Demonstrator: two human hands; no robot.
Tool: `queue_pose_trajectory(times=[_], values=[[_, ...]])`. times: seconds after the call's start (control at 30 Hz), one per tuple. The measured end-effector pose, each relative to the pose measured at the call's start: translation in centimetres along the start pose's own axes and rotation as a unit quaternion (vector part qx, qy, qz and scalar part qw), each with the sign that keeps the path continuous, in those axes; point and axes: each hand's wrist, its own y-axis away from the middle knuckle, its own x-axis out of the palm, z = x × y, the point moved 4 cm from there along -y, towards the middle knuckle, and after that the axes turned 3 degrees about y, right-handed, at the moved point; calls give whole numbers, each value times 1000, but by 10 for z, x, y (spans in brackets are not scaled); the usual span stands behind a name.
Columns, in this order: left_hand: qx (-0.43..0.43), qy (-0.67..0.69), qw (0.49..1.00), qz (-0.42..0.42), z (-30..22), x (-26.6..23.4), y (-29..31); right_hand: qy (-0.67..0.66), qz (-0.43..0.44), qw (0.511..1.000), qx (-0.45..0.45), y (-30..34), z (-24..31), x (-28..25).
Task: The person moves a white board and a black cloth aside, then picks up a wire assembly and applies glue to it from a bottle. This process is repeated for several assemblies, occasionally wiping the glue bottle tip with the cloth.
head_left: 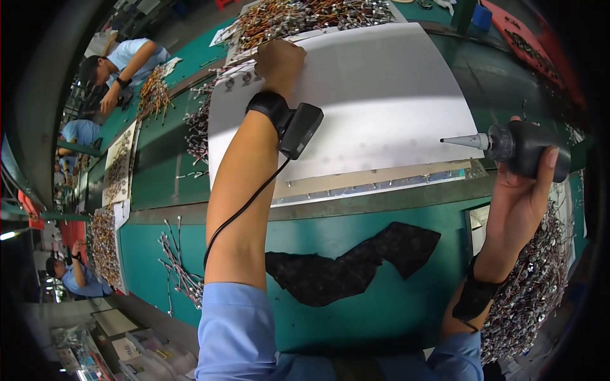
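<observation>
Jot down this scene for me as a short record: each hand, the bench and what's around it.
Left hand: curled at the far left part of a white sheet; grip unclear
Right hand: holding a dark bottle, its grey nozzle pointing left
Bench: black cloth on a green tabletop, loose wires farther left
Right side: heap of wired parts
Background: people in light-blue shirts at left
</observation>
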Motion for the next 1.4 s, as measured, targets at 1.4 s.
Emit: queue_pose_trajectory(times=[1.4], values=[[-84, -139, 981, -108, 285, -207, 390, 10, 243, 958, 155, 156, -39, 95]])
